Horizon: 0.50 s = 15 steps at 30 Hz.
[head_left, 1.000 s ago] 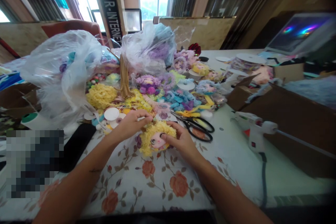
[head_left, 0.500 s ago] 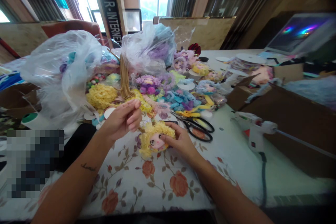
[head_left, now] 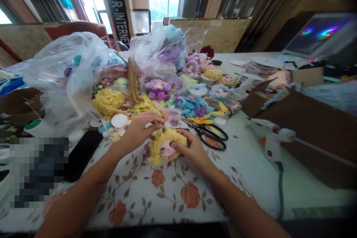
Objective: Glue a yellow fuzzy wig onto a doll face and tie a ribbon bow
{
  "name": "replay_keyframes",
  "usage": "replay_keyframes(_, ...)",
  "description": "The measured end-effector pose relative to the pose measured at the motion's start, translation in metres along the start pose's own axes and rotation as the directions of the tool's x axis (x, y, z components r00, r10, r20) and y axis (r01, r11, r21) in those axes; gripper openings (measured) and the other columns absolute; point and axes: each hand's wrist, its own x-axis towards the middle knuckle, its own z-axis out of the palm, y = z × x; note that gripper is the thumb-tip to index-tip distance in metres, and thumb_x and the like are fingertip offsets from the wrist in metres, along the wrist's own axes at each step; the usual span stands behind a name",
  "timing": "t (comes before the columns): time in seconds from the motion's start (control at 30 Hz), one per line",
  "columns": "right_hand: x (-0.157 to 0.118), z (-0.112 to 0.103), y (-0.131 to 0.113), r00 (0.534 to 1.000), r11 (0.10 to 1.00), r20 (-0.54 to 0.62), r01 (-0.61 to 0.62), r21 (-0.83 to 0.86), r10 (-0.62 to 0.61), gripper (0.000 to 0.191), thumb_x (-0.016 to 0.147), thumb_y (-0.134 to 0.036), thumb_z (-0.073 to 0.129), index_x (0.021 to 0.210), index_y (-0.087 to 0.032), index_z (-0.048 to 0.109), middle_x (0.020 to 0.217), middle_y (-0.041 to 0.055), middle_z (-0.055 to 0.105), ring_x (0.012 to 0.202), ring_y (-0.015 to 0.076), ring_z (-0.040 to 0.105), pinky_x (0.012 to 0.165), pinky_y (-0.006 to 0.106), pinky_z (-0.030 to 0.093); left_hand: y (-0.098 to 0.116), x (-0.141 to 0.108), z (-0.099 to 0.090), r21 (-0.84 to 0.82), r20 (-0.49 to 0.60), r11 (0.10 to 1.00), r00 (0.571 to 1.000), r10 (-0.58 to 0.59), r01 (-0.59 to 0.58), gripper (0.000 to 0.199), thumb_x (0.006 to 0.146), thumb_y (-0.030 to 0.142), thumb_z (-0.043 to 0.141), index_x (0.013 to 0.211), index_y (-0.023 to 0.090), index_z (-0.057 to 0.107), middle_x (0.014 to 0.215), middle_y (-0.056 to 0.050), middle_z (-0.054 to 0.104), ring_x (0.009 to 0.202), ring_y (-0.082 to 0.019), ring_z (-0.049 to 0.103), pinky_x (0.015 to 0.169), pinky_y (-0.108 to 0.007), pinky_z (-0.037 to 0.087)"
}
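Observation:
A doll head [head_left: 168, 148] with curly yellow yarn hair and a painted face rests just over the floral tablecloth [head_left: 156, 200]. My right hand [head_left: 193, 150] grips it from the right, thumb on the face and fingers behind. At the top left of the hair is my left hand [head_left: 145, 126], its thumb and fingertips drawn together in a pinch. Whatever lies between those fingertips is too small to make out. Black-handled scissors [head_left: 213, 135] lie to the right of the doll head.
Yarn pieces [head_left: 192, 106], a yellow fluffy ball [head_left: 108, 101] and plastic bags [head_left: 75, 70] crowd the back. On the right are a glue gun [head_left: 273, 137] and a cardboard box [head_left: 312, 137]. A black phone [head_left: 83, 154] lies left, near white discs [head_left: 119, 120].
My left hand has come down and to the right, from above the doll head to the top of its hair. My right hand keeps its hold.

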Motion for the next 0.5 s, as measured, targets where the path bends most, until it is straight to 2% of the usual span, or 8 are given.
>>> replay_keyframes(0.37, -0.0045, 0.0016, -0.0038, 1.0, 0.999, 0.029, 0.01, 0.031, -0.01, 0.043, 0.062, -0.034, 0.076, 0.1, -0.023, 0.058, 0.093, 0.0035, 0.065, 0.083, 0.0215, 0.063, 0.074, 0.034, 0.052, -0.0049, 0.0017, 0.0049, 0.004, -0.018, 0.999, 0.999, 0.04, -0.04, 0.014, 0.088, 0.026, 0.054, 0.078, 0.02, 0.063, 0.082, -0.002, 0.065, 0.08, -0.017, 0.059, 0.076, -0.031, 0.045)
replay_keyframes(0.5, -0.004, 0.002, -0.0015, 1.0, 0.999, 0.029, 0.008, 0.033, -0.009, 0.043, 0.061, -0.034, 0.076, 0.099, -0.023, 0.058, 0.09, 0.0027, 0.065, 0.081, 0.0208, 0.063, 0.071, 0.033, 0.051, -0.0027, 0.0013, 0.0055, 0.071, 0.009, 0.996, 0.999, 0.047, -0.048, 0.016, 0.09, 0.025, 0.051, 0.077, 0.019, 0.059, 0.08, -0.002, 0.063, 0.079, -0.016, 0.057, 0.074, -0.029, 0.043)
